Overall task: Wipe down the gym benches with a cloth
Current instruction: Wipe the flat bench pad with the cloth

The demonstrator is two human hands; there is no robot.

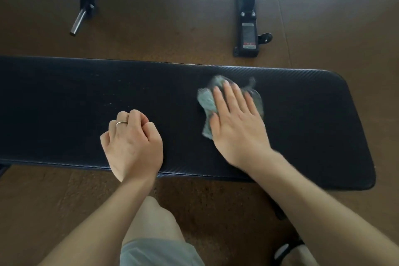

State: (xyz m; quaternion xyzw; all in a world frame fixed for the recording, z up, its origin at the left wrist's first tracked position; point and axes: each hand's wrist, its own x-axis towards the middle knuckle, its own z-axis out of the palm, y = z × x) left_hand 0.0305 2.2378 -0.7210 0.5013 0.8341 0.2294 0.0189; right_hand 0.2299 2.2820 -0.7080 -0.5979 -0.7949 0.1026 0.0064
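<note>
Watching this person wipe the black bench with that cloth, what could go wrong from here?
The cloth is bunched under the flat right hand, so it may slip out or leave patches unwiped. Pale specks left of the left hand on the bench could be missed. The machine foot just beyond the bench might trip the person while moving on.

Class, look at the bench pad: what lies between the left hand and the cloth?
Only bare black bench pad separates the left hand from the cloth, head view.

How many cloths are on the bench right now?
1: the cloth lies under the right hand, toward the bench pad's right end. The pad's left end is out of view.
</note>
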